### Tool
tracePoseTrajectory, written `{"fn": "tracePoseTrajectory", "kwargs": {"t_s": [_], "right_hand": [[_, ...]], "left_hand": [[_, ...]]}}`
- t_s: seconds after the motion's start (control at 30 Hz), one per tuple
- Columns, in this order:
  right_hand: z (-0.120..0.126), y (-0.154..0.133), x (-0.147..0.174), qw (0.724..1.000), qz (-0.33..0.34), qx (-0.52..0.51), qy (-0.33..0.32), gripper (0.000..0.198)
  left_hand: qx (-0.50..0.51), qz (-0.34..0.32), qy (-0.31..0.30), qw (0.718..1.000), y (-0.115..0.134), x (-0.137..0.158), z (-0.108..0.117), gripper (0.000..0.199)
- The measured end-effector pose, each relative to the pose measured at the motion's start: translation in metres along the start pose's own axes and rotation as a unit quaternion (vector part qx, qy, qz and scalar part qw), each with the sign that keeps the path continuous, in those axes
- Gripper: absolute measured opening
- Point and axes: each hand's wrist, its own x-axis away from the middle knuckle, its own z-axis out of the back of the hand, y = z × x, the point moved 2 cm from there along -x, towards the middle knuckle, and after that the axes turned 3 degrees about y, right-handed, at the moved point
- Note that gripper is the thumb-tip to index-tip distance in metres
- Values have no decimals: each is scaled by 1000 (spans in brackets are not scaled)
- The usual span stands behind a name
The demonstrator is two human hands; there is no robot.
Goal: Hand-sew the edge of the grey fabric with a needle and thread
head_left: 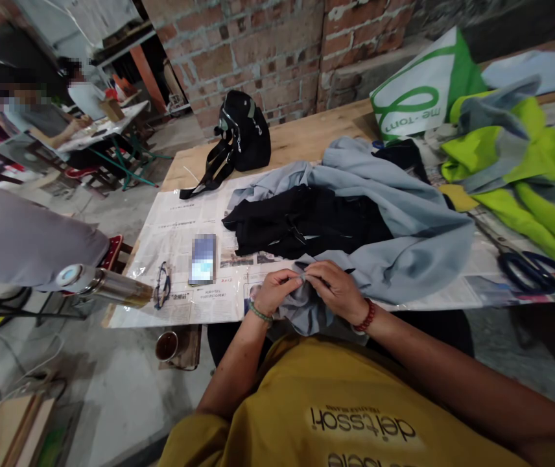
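Observation:
Both my hands pinch a grey cloth (309, 310) at the table's front edge, close together above my lap. My left hand (273, 290) has its thumb and fingers pressed on the cloth. Opposite it, my right hand (336, 288) grips the same cloth with thumb and forefinger. Whether a needle or thread is between the fingertips is too small to tell. The grey cloth spreads over the table beyond my hands, and a black garment piece (307, 220) lies on top of it.
Left on the newspaper-covered table (161, 227) are a phone (202, 259), glasses (163, 285) and a bottle (107, 285). Farther back stand a black bag (246, 130) and a green-white bag (423, 91). Large scissors (530, 266) and yellow-green cloth (525, 175) lie right. A person (29, 240) sits left.

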Motion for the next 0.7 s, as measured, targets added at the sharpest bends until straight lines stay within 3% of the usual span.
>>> {"fn": "tracePoseTrajectory", "kwargs": {"t_s": [0.1,0.33,0.5,0.7], "right_hand": [[1,-3,-1,1000,3,-9,-15,17],[-2,-5,1,995,-89,-25,-30,16],[-4,-2,3,996,-60,-65,-34,13],[3,0,-1,998,-35,-37,-33,17]], "left_hand": [[-3,0,-4,1000,-1,-1,0,33],[-13,3,-5,1000,-6,-1,2,36],[-28,-5,-6,1000,-6,-1,2,35],[-42,-15,-7,999,-3,-1,0,31]]}}
